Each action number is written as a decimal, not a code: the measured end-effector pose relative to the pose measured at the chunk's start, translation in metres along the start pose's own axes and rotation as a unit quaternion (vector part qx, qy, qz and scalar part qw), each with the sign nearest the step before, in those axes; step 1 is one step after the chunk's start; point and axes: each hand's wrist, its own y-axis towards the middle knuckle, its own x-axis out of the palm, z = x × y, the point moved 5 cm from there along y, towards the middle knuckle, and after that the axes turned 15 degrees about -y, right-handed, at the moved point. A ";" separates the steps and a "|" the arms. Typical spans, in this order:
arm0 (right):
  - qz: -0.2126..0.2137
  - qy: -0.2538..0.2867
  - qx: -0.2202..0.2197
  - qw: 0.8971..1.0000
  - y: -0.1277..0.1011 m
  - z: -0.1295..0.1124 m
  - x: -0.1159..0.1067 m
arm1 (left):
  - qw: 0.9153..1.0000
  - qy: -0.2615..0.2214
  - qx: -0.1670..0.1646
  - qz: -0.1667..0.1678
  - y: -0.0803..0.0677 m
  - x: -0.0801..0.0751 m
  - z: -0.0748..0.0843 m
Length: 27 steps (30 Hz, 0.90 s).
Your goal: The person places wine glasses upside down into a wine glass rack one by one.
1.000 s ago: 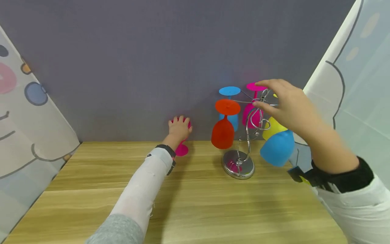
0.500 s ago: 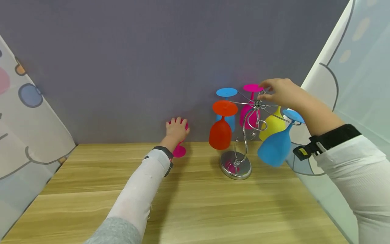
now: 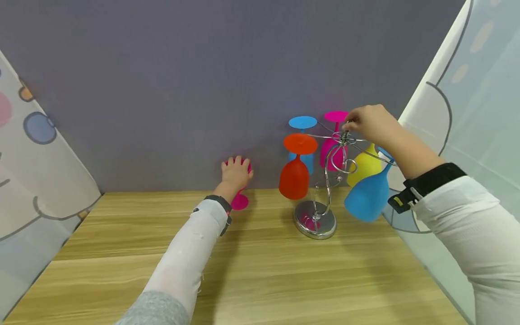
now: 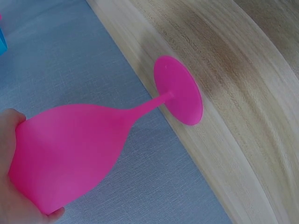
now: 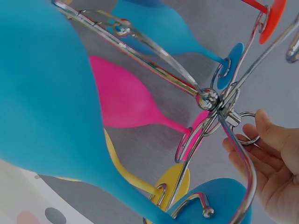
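My left hand (image 3: 235, 172) holds the bowl of a pink plastic goblet (image 4: 79, 149) from above, its fingers spread over the rim. The goblet stands upright, its round foot on the table by the grey back wall. At the right, my right hand (image 3: 373, 124) pinches the ring (image 5: 248, 113) on top of a chrome goblet rack (image 3: 315, 221) between thumb and fingers. Upside down on the rack's arms hang an orange-red goblet (image 3: 294, 180), a near blue goblet (image 3: 367, 196), a yellow goblet (image 3: 365, 164), a second pink goblet (image 3: 336, 116) and a far blue goblet (image 3: 303, 122).
The wood-grain table (image 3: 260, 271) ends at a grey fabric wall (image 3: 183, 90) behind. Patterned curtains flank both sides, a left curtain (image 3: 44, 171) and a right curtain (image 3: 479, 113). The rack's wire arms spread outward around its curved stem.
My right hand has come in from spread fingers above the rack and now pinches its top ring. The left hand stays on the pink goblet. The head view has shifted slightly.
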 end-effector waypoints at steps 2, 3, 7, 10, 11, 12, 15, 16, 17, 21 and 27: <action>0.008 0.010 0.015 1.000 -0.001 0.000 -0.001 | 1.000 0.001 0.001 0.001 0.000 -0.001 0.001; 0.010 0.017 0.025 0.999 -0.001 0.000 -0.001 | 1.000 0.001 0.001 0.001 0.000 -0.001 0.001; 0.022 0.048 0.063 0.997 -0.002 0.002 -0.003 | 1.000 0.001 0.002 0.001 0.000 -0.004 0.002; 0.030 0.058 0.077 0.995 -0.002 0.003 -0.004 | 1.000 0.002 0.000 0.000 -0.001 -0.005 0.002; 0.033 0.058 0.078 0.995 -0.002 0.003 -0.004 | 1.000 0.001 0.000 0.000 -0.001 -0.005 0.002; 0.036 0.057 0.080 0.995 -0.002 0.004 -0.004 | 1.000 0.001 0.001 -0.001 -0.002 -0.005 0.002; 0.044 0.053 0.084 0.994 -0.003 0.005 -0.005 | 1.000 0.000 0.002 -0.002 -0.003 -0.006 0.002; 0.046 0.050 0.084 0.994 -0.003 0.006 -0.006 | 1.000 -0.001 0.003 -0.002 -0.004 -0.006 0.002; 0.048 0.046 0.083 0.994 -0.003 0.006 -0.006 | 1.000 -0.001 0.004 -0.002 -0.004 -0.006 0.002; 0.049 0.042 0.087 0.994 -0.005 0.009 -0.008 | 1.000 -0.002 0.004 -0.001 -0.004 -0.007 0.001; 0.034 0.049 0.105 0.993 -0.005 0.009 -0.007 | 1.000 -0.003 0.003 -0.001 -0.005 -0.006 -0.001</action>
